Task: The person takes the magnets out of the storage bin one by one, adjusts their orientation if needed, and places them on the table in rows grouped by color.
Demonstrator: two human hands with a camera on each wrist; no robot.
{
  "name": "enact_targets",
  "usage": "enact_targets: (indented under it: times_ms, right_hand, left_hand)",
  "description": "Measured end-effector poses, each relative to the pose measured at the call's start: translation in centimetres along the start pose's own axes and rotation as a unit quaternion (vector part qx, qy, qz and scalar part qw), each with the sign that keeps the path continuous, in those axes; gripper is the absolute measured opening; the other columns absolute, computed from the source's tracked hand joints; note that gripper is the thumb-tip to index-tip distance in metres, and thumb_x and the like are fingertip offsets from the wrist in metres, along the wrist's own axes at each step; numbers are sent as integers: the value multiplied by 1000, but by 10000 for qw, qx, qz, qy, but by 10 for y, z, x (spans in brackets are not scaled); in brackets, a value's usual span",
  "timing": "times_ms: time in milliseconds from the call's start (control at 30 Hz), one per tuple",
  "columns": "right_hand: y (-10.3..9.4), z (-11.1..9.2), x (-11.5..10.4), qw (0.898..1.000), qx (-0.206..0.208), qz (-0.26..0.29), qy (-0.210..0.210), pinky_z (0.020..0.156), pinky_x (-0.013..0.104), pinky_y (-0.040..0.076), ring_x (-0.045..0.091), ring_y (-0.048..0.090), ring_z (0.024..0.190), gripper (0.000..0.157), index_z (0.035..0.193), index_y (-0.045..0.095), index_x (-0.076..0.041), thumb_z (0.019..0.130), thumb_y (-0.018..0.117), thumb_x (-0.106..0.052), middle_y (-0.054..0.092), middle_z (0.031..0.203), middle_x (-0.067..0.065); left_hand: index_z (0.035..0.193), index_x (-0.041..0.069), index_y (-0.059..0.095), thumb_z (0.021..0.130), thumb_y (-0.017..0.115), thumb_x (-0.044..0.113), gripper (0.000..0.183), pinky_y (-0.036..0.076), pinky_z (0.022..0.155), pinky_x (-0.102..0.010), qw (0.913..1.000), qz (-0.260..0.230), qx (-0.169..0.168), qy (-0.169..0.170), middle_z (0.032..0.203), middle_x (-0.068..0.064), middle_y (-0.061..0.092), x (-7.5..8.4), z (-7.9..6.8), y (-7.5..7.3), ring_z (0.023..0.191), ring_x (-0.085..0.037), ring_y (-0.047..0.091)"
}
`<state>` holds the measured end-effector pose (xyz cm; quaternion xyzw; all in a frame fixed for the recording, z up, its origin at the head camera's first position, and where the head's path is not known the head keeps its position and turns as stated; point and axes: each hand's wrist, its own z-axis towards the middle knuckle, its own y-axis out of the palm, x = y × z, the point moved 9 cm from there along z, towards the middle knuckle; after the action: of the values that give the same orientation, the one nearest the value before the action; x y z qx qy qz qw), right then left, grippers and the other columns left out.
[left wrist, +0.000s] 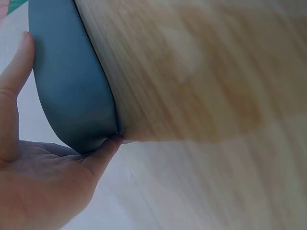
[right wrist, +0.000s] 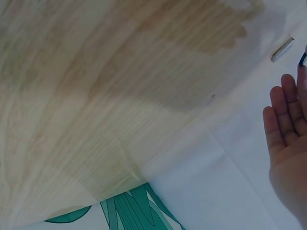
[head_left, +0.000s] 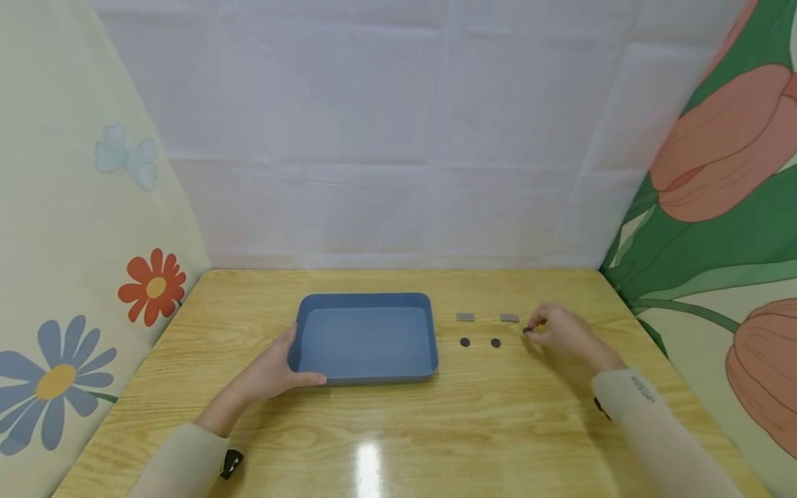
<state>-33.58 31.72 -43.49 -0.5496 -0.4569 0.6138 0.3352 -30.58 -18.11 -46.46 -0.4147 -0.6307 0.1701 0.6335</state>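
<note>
A shallow blue tray [head_left: 364,377] stands on the table. My left hand [head_left: 274,366] grips its near left corner, the thumb along the front wall and the fingers at the left side. The left wrist view shows a fingertip [left wrist: 112,140] at the tray's bottom edge. To the right of the tray, my right hand [head_left: 563,335] pinches a small black disc [head_left: 527,330] between thumb and fingertips, just above the table. Two more discs, a left one [head_left: 465,342] and a right one [head_left: 495,343], lie between tray and hand. Behind them lie two flat grey rectangles [head_left: 465,317].
The wooden table [head_left: 398,429] backs onto a white cloth [head_left: 373,138]. Flower-patterned panels stand along both sides, a daisy panel [head_left: 56,207] on the left and a tulip panel [head_left: 722,277] on the right.
</note>
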Motion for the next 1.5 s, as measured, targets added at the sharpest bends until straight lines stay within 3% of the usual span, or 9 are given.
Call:
enact_targets:
  times_ms: [367,633,1267,1500]
  right_hand:
    - [15,-2,5,9994,-277,-53,185,73,33,52,16,59,85,13,89,67,-12,84,74,-23,64,95,4]
    - [18,-4,4,9996,-237,-158,16,68,29,49,12,57,79,13,87,68,-14,83,75,-23,63,91,1]
    - [20,-6,6,9991,-371,-126,142,71,32,50,13,55,81,14,88,69,-16,83,75,-27,60,93,1]
    - [21,-5,6,9987,-472,-114,155,74,33,51,14,57,85,17,92,69,-15,82,75,-28,61,96,1]
  left_hand:
    - [151,-4,-8,71,77,58,132,21,114,-64,10000,-34,-9,26,159,-28,0,4,-1,1,145,-50,9]
    - [151,-5,-7,71,77,58,132,20,115,-64,10000,-40,-29,4,159,-29,0,3,-2,2,145,-50,9]
    - [151,-6,-6,69,78,57,133,21,114,-64,10000,-22,-63,-37,159,-29,1,6,3,2,145,-50,10]
    - [151,-2,-10,70,80,53,134,21,114,-64,9996,-101,-37,279,159,-28,-1,14,4,0,146,-49,9]
